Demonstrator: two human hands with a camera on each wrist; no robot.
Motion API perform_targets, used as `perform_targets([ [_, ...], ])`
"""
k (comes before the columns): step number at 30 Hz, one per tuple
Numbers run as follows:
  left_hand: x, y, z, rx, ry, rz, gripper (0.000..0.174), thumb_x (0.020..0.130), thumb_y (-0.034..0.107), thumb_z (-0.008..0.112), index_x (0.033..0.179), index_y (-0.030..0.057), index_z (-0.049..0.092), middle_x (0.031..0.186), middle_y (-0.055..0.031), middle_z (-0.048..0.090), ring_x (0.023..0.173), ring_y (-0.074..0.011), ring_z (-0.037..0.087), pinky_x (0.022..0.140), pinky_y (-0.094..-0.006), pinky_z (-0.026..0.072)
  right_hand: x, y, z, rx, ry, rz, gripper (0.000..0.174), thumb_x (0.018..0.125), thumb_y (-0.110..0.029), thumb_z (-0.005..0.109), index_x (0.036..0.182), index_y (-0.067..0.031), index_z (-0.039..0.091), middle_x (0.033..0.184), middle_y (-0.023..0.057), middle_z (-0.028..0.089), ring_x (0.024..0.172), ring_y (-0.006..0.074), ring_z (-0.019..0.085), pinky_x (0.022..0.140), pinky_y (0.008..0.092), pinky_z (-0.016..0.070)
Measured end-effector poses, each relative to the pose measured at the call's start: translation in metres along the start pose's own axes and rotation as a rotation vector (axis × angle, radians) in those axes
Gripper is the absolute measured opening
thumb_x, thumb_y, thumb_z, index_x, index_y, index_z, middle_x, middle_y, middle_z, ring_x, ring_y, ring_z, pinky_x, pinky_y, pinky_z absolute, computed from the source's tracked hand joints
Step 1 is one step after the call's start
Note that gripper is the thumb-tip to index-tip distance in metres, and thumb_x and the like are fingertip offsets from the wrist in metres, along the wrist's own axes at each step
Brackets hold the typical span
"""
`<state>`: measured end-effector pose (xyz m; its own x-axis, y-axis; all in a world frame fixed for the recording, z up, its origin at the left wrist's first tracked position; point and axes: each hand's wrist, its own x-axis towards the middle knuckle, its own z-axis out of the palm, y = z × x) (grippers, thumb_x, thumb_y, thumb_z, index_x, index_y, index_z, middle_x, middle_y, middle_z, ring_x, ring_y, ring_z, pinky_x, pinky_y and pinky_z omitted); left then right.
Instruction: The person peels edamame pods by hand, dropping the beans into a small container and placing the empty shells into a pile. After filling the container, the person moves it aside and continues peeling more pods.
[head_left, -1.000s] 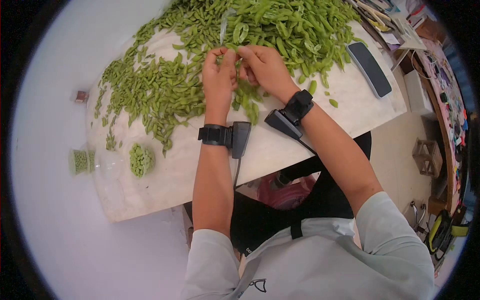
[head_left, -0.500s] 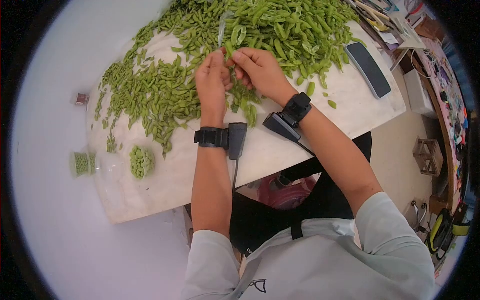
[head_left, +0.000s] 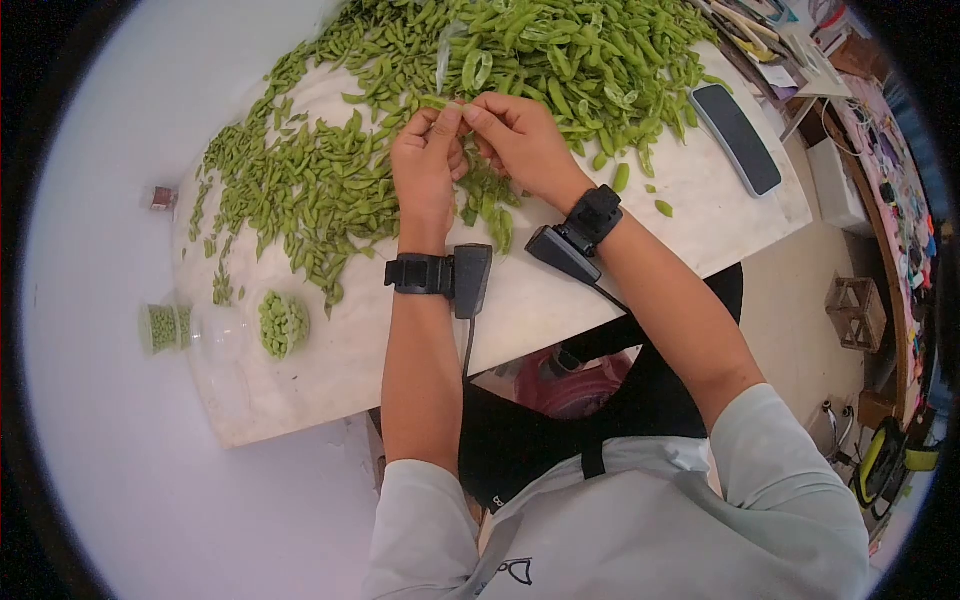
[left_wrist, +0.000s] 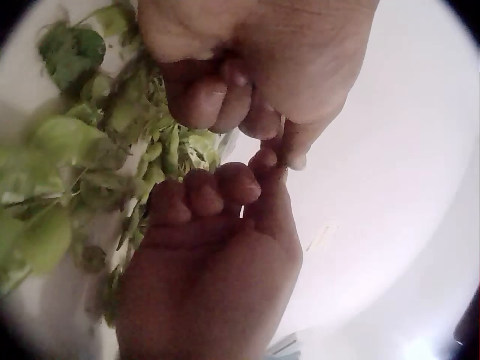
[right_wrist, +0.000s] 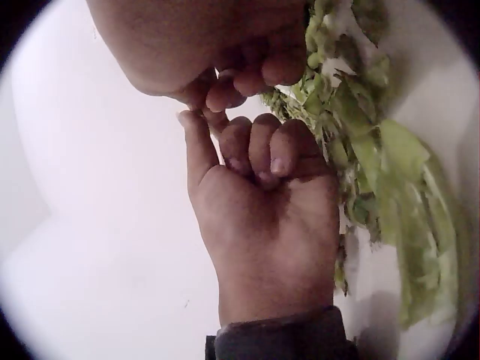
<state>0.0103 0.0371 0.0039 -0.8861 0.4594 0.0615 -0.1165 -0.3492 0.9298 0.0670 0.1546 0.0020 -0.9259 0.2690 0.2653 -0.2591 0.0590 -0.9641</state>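
Note:
My left hand [head_left: 425, 165] and right hand [head_left: 530, 145] meet at the fingertips above the table's far side. A small green soybean pod [head_left: 436, 101] is pinched between the left thumb and forefinger, one end sticking out to the left. At its other end, the right thumb and forefinger pinch beside the left thumb. Both wrist views show the left hand [left_wrist: 217, 255] and the right hand [right_wrist: 262, 202] thumb to thumb, other fingers curled, the pod hidden. Beneath and left of them spread many small pods [head_left: 330, 180]; beyond lies a heap of larger green pods [head_left: 560, 60].
A bowl of shelled green beans [head_left: 283, 325] stands at the table's left. A phone [head_left: 737, 140] lies on the right of the pale table [head_left: 540, 295]. Clear plastic [head_left: 446, 55] pokes from the heap. Tools and papers [head_left: 760, 45] fill the back right corner.
The pod stood upright between the fingertips half a second ago and now lies sideways, pointing left. The left hand has shifted slightly left since one second ago; the thumbs have come closer together.

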Motion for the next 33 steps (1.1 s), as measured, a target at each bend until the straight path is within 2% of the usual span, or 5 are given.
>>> perform_targets([
  [13,0.001,0.0,-0.006,-0.062,-0.109,-0.001,0.009,0.089,0.012,0.056,0.092,0.0042,0.055,0.06,0.0055,0.04,0.046,-0.0032,0.03,0.042,-0.0208,0.0258,0.001,0.004,-0.002,0.046,0.0,0.019,0.025,0.092,-0.021,0.055,0.084,0.0017,0.062,0.059,0.0005,0.052,0.054,0.0068,0.044,0.05,0.0253,0.0375],
  [17,-0.001,0.001,0.002,-0.032,0.003,-0.002,0.011,0.087,0.007,0.055,0.095,0.0006,0.059,0.056,0.0056,0.041,0.045,-0.0016,0.029,0.043,-0.0197,0.0233,0.001,0.006,-0.003,-0.011,-0.036,-0.043,0.025,0.091,-0.022,0.055,0.083,0.0012,0.062,0.058,0.0002,0.052,0.054,0.0065,0.042,0.05,0.0251,0.0365],
  [22,-0.002,0.002,-0.003,-0.133,-0.082,-0.002,0.01,0.086,0.005,0.055,0.094,-0.0001,0.059,0.057,0.0048,0.044,0.045,-0.0016,0.029,0.043,-0.0197,0.0231,0.0,0.003,-0.002,0.198,-0.034,0.105,0.027,0.092,-0.023,0.055,0.077,-0.0011,0.06,0.056,-0.0017,0.048,0.049,0.0061,0.042,0.045,0.0238,0.0354],
  [26,-0.001,0.002,0.0,-0.041,-0.068,0.001,0.009,0.086,0.005,0.055,0.093,0.0004,0.059,0.055,0.0067,0.039,0.045,-0.0019,0.028,0.043,-0.0199,0.0227,-0.001,-0.005,-0.006,0.347,-0.085,0.226,0.027,0.094,-0.026,0.05,0.076,-0.0064,0.055,0.055,-0.0043,0.042,0.049,0.0061,0.041,0.046,0.0223,0.0345],
  [33,-0.001,0.0,-0.004,-0.043,-0.106,0.013,0.008,0.087,0.007,0.058,0.091,0.0011,0.059,0.055,0.0071,0.037,0.044,-0.002,0.027,0.042,-0.0204,0.0216,-0.001,-0.003,-0.007,0.554,-0.108,0.282,0.025,0.094,-0.025,0.049,0.075,-0.0081,0.051,0.056,-0.0055,0.038,0.049,0.0063,0.039,0.046,0.022,0.033],
])
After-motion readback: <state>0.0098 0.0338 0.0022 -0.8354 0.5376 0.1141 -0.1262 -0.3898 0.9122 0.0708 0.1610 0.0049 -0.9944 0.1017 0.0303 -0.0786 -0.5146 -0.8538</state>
